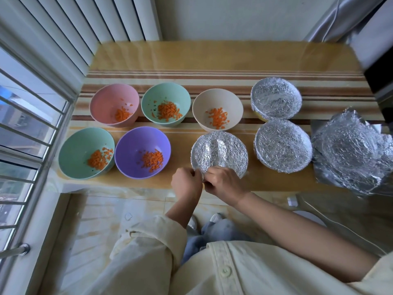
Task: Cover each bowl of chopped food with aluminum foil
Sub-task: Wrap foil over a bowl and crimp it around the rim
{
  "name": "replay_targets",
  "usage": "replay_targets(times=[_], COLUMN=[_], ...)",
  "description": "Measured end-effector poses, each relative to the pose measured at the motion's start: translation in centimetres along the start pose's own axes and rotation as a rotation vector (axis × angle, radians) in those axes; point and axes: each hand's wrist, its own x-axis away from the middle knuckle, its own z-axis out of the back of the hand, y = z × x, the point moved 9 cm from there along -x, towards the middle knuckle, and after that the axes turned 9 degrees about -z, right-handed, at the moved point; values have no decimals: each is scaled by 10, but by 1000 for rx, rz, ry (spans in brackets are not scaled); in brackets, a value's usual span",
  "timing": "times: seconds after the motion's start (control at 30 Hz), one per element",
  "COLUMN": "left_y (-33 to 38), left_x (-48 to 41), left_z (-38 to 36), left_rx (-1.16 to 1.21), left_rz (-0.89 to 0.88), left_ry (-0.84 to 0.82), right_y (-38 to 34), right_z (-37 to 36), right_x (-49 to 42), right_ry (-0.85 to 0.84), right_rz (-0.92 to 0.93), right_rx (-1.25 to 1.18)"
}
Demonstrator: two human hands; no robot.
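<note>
We saw both hands at the near edge of the foil-covered bowl (221,152). The left hand (186,184) and the right hand (223,183) each had their fingers curled, pinching the foil at its rim. To its right stood two more covered bowls (282,145), and crumpled loose foil (350,154) lay at the far right. Five open bowls held chopped carrot: pink (110,101), green (165,99) and beige (217,101) far, green (83,145) and purple (138,143) near left.
</note>
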Motion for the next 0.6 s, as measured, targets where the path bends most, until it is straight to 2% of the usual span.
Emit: replay_targets(times=[0.6], left_y=[22], left_x=[-26], left_z=[-1], left_rx=[-98], left_rz=[-186], left_ry=[-60], right_y=[11], right_z=[0], right_x=[6], right_ry=[3], right_rz=[-6], right_rx=[-46])
